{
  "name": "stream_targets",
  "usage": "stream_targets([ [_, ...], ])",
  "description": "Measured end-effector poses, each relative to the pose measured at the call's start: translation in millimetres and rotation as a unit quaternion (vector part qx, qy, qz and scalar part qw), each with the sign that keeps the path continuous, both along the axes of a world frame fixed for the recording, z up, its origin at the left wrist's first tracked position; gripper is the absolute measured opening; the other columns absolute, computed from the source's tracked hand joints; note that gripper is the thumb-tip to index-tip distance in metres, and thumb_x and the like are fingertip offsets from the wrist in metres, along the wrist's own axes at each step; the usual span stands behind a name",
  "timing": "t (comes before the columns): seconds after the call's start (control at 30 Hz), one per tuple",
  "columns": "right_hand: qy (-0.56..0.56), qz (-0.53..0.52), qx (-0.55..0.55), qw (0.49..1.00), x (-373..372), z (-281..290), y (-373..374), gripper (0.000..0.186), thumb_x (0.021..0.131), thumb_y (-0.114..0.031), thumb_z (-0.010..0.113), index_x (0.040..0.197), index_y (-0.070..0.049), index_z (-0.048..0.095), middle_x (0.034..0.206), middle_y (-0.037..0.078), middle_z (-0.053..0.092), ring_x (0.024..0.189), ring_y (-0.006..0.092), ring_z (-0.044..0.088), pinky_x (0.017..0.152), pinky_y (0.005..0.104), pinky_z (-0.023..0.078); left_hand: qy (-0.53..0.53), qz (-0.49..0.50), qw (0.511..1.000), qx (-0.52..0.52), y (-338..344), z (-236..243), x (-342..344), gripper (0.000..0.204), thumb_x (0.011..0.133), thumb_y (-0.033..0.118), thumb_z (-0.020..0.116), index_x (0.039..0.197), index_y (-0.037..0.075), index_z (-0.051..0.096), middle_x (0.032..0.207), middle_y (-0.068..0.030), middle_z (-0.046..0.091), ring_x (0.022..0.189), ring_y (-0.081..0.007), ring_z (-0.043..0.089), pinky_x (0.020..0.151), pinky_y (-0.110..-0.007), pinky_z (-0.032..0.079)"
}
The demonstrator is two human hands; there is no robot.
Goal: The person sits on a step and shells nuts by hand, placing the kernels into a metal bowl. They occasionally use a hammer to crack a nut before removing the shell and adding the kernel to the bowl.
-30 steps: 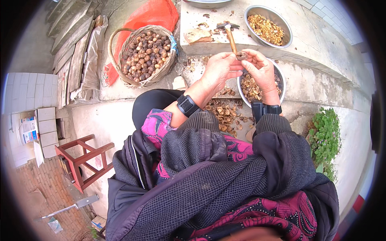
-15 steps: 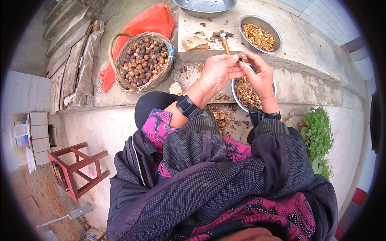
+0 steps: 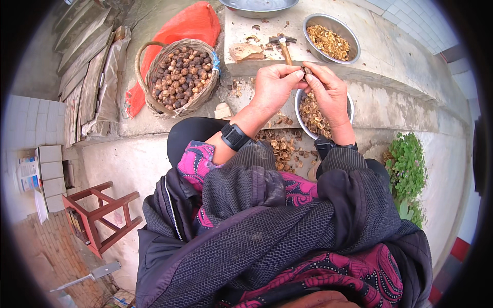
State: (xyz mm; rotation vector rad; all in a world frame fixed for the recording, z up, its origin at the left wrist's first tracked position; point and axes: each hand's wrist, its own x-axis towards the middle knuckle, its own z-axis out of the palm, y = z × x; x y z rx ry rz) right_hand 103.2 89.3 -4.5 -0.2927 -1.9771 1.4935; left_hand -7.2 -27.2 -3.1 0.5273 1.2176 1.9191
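My left hand (image 3: 277, 84) and my right hand (image 3: 328, 92) meet at chest height, both pinching a small dark piece of cracked walnut (image 3: 306, 73). Beneath my right hand is a steel bowl of brown shells (image 3: 311, 113). A hammer (image 3: 285, 50) with a wooden handle lies on the concrete step (image 3: 241, 31), just past my fingers, near a pale flat stone (image 3: 246, 52). A steel bowl of golden kernels (image 3: 331, 41) stands to the right of it. Left of my hands, a wicker basket (image 3: 182, 77) holds several whole dark walnuts.
An orange mesh sack (image 3: 192, 20) lies behind the basket. An empty steel basin (image 3: 259, 6) is at the top. Shell fragments (image 3: 282, 149) litter the ground by my feet. A red wooden stool (image 3: 100, 215), stacked planks (image 3: 92, 82) and a leafy plant (image 3: 408, 164) flank me.
My fingertips have turned and closed more tightly around the walnut piece, my left hand shifting slightly. The view has also shifted a little.
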Motion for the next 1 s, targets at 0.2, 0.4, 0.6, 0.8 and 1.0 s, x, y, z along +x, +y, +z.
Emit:
stream_targets([
  [0.2,0.006,-0.01,-0.025,1.0,0.9,-8.1,-1.2,0.029,0.093,0.002,0.06,0.121,-0.001,0.067,0.107,0.008,0.066,0.073,0.0093,0.062,0.062,0.0214,0.052,0.023,0.027,0.999,-0.039,0.6,-1.5,6.6,0.02,0.093,0.0,0.062,0.109,-0.01,0.066,0.102,-0.0157,0.07,0.087,-0.0207,0.071,0.08,-0.026,0.058],
  [0.4,-0.007,-0.019,-0.116,0.993,-1.7,-20.3,1.9,0.029,0.095,0.0,0.059,0.122,0.0,0.066,0.105,0.009,0.068,0.075,0.012,0.066,0.064,0.0237,0.055,0.006,0.043,0.997,-0.058,2.2,-7.7,8.4,0.02,0.093,-0.002,0.06,0.111,-0.011,0.065,0.103,-0.0149,0.07,0.088,-0.02,0.071,0.078,-0.026,0.057],
  [0.6,-0.195,0.066,-0.167,0.964,-3.0,-56.8,14.0,0.029,0.094,-0.005,0.061,0.122,-0.001,0.066,0.099,0.007,0.071,0.072,0.0116,0.067,0.067,0.0245,0.057,0.262,-0.101,0.923,-0.264,-7.2,-26.6,-4.8,0.028,0.094,0.017,0.061,0.1,-0.009,0.069,0.089,-0.02,0.071,0.081,-0.0267,0.072,0.075,-0.034,0.056],
  [0.8,-0.445,0.164,-0.165,0.865,23.7,-156.2,38.0,0.032,0.089,-0.012,0.065,0.12,-0.006,0.068,0.098,0.01,0.072,0.076,0.0157,0.069,0.067,0.0292,0.06,0.507,-0.22,0.729,-0.405,-7.4,-36.0,0.0,0.041,0.09,0.037,0.059,0.087,-0.001,0.073,0.079,-0.0273,0.066,0.081,-0.0437,0.065,0.078,-0.046,0.052],
  [1.0,-0.525,-0.171,0.024,0.833,46.1,-251.6,115.0,0.035,0.086,-0.022,0.067,0.117,-0.005,0.07,0.096,0.016,0.073,0.077,0.0207,0.071,0.07,0.0341,0.058,0.421,-0.134,0.824,-0.354,-2.4,-17.5,0.6,0.036,0.091,0.033,0.063,0.096,0.0,0.074,0.083,-0.0209,0.07,0.082,-0.0316,0.07,0.077,-0.04,0.053],
])
